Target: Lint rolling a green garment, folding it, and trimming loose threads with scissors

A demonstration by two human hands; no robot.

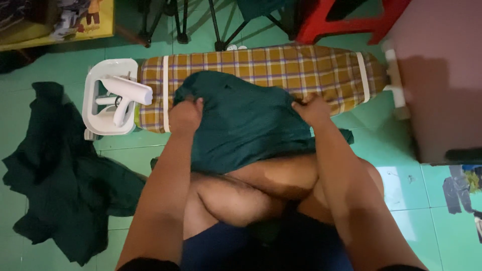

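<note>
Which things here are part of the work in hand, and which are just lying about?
In hand: green garment, held by left hand and right hand; checked ironing board; white iron on its rest.
Lying about: dark cloth heap on floor; red stool; folding stand legs.

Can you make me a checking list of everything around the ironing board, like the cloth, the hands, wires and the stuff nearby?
Surface: low ironing board with a checked yellow cover, lying on the green tiled floor.
Job's things: dark green cloth spread over the board's middle and near edge.
Clutter: another dark green garment heaped on the floor, left of the person.
Grips: left hand and right hand each clutch an edge of the cloth.
Cables: nothing seen for certain.
Surroundings: white iron on its white stand at the board's left end; red plastic stool and black folding legs behind the board.
</note>
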